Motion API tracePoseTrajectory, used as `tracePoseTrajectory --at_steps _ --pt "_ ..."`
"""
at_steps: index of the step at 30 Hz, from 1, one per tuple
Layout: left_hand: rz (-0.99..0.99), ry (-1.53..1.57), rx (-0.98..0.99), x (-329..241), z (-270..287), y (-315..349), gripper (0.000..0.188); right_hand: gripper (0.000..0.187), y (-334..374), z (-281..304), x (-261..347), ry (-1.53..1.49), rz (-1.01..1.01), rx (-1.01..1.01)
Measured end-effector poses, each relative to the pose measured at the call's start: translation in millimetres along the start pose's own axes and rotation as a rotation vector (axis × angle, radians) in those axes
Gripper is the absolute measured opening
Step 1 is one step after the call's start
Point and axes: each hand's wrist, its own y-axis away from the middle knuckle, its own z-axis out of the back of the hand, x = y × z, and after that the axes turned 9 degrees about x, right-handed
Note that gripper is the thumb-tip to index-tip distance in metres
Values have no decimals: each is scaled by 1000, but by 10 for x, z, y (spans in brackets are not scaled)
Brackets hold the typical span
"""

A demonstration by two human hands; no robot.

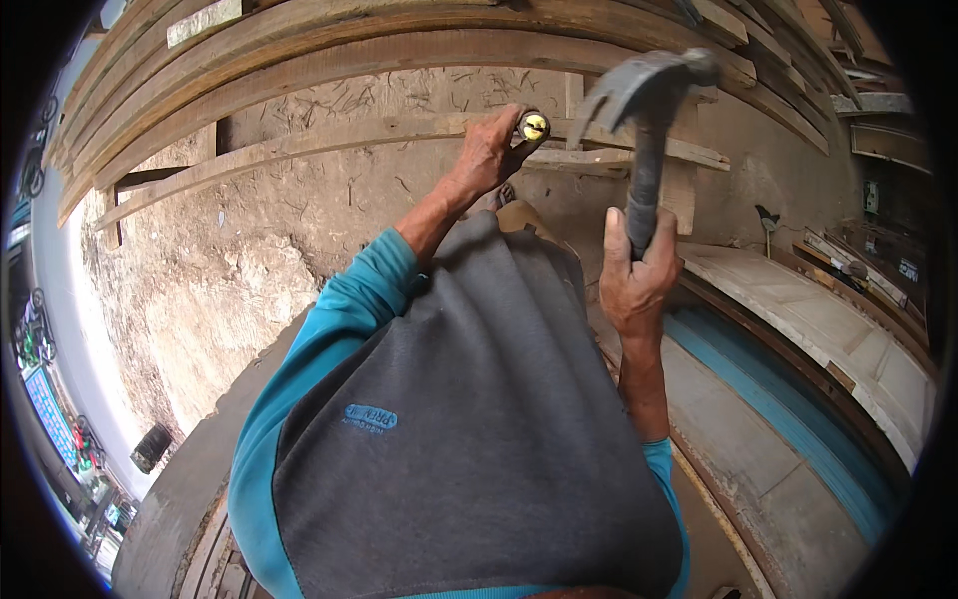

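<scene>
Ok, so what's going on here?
A person is working with both hands. The right hand grips a claw hammer, head up. The left hand holds an object with a round yellow end, beside a wooden strip. The hammer is apart from that object. Long boards lie beyond.

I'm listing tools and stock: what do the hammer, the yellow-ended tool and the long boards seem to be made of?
Hammer: dull grey head, probably steel by its faint sheen; matte dark handle, perhaps rubber.
Yellow-ended tool: its bright end suggests plastic, or possibly paint; the left hand hides much.
Long boards: rough, seemingly unpainted wood, by their brown, streaked faces.
</scene>
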Motion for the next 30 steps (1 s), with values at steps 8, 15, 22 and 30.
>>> tracePoseTrajectory --at_steps 8,15,22,30 --pt "-33 17 80 39 30 -56 37 19 222 -289 -720 216 110 265" --pt "27 -42 4 21 12 -114 34 25 -152 182 65 -104 -159 100" --pt "9 -43 -1 -28 31 -125 35 23 -85 46 -312 -238 384 -279" --pt "97 15 40 2 44 -156 35 24 -174 115 27 46 -178 175"
